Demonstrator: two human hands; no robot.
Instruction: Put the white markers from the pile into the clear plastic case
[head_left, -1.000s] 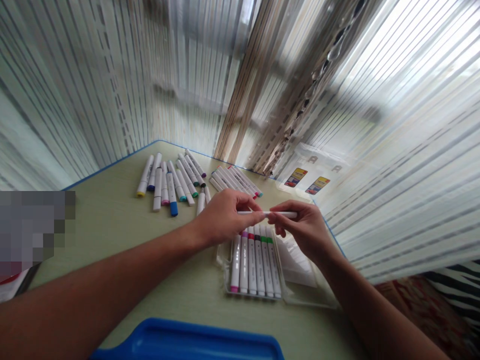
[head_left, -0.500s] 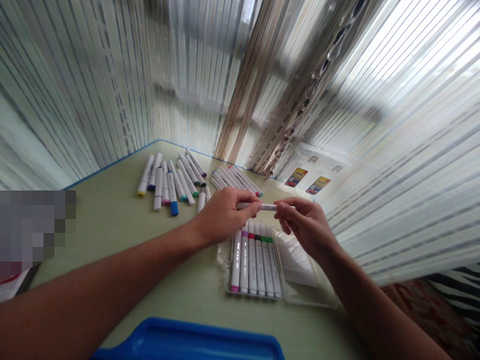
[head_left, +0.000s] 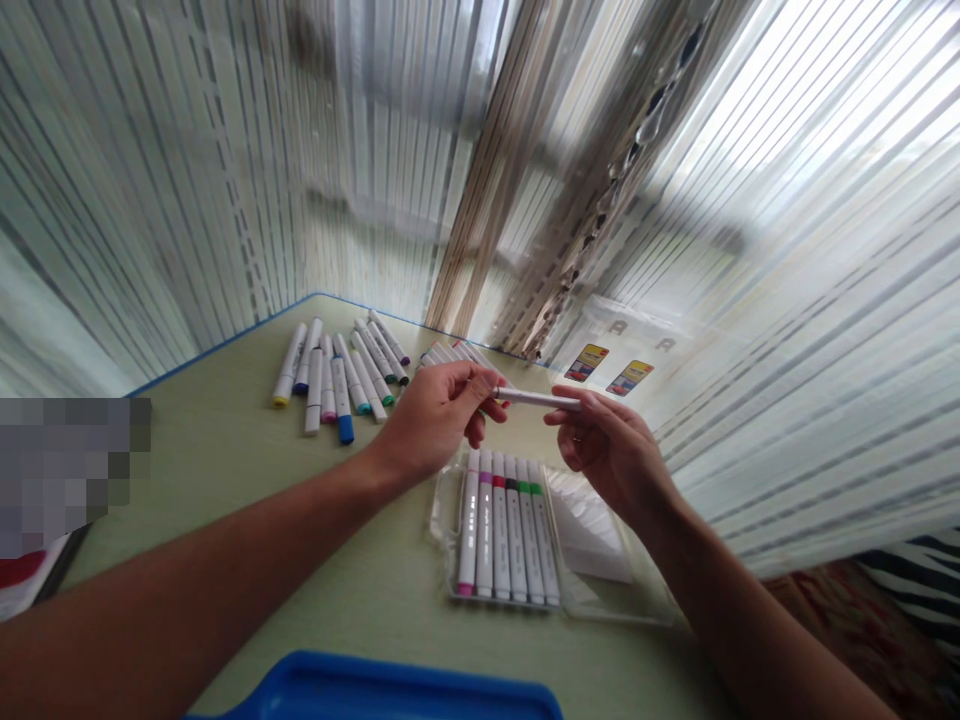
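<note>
A slim white marker (head_left: pixel 536 398) spans the gap between my hands above the table, lying nearly level. My left hand (head_left: pixel 446 410) pinches its left end, where fingers cover the tip. Its right end rests in the fingers of my right hand (head_left: pixel 611 435), thumb pressed on top. Below the hands lies an open clear plastic case (head_left: pixel 454 560) with several white markers (head_left: pixel 504 540) side by side in it, banded pink, purple, red, black and green. Behind my left hand, another group of markers (head_left: pixel 450 350) is partly hidden.
Several loose markers (head_left: pixel 330 380) with coloured ends lie at the back left. A clear package with two printed labels (head_left: pixel 587 363) stands by the striped curtain (head_left: pixel 375 150). A blue tray (head_left: pixel 405 690) sits at the near edge. The pale green table (head_left: pixel 315 530) has a blue rim.
Both hands still hold the marker. It has risen slightly, and more of its length now shows between them. My left hand has shifted a little left, its fingers turned toward the marker's end.
</note>
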